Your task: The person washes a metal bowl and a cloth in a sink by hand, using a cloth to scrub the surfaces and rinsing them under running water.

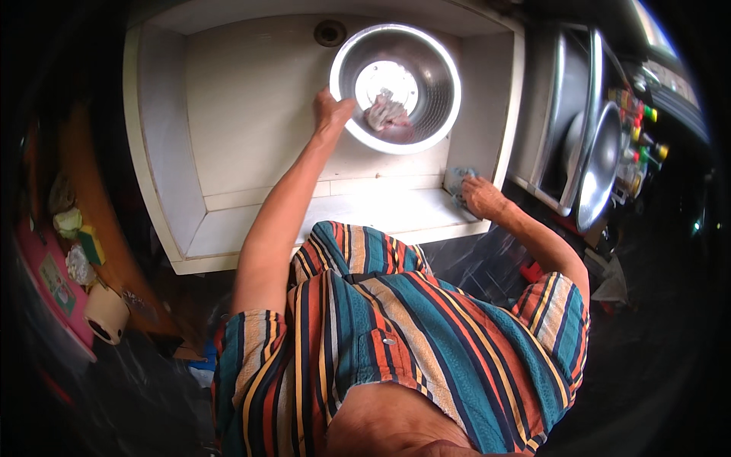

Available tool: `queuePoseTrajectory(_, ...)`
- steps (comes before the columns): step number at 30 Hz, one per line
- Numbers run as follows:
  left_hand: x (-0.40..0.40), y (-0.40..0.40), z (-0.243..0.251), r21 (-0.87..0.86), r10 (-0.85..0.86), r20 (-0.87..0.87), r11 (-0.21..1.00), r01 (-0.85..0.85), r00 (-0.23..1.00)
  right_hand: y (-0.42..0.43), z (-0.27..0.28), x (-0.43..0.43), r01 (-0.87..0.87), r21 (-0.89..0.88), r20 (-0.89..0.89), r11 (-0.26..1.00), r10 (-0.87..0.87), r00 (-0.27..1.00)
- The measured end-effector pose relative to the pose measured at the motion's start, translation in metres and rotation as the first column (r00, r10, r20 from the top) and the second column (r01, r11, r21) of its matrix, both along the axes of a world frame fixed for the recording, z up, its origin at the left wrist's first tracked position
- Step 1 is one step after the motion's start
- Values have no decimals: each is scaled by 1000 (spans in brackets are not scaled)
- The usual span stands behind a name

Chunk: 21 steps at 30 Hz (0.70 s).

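My left hand [333,111] grips the near-left rim of a round stainless steel basin [437,103], which is inside a wide tiled sink [251,114]. A crumpled, greyish-pink wet lump [387,113], perhaps a cloth or raw meat, lies at the bottom of the basin. Down at the sink's near right corner, my right hand [482,197] has its fingers on a thin, crumpled bluish-grey piece [460,181], maybe a plastic bag or a cloth. The fingers partly cover that piece.
A drain hole [330,33] sits at the sink's far side. To the right, a metal pan [599,168] leans by a steel basin [551,114] and several bottles [637,148]. On the left are a sponge [92,244], a paper roll [107,313] and a pink board [54,274].
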<state>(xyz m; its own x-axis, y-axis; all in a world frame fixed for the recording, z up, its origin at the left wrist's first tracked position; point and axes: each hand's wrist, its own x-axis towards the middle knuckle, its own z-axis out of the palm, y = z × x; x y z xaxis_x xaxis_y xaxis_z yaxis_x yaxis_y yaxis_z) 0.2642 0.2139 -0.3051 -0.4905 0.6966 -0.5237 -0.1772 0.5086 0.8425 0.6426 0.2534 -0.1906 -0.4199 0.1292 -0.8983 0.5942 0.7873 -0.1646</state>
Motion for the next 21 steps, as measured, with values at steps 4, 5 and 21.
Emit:
queuePoseTrajectory(4, -62, -57, 22, 119, -4, -47, 993, 9, 999, 72, -22, 2, -295, 285, -173, 912, 352, 920)
queuePoseTrajectory(5, -75, -70, 36, 102, 23, -97, 995, -13, 995, 96, -17, -29, -316, 337, -147, 887, 381, 913)
queuePoseTrajectory(21, -151, -186, 23, 45, 491, -84, 871, -489, 867, 81, -126, -17, -262, 729, -75, 633, 454, 888)
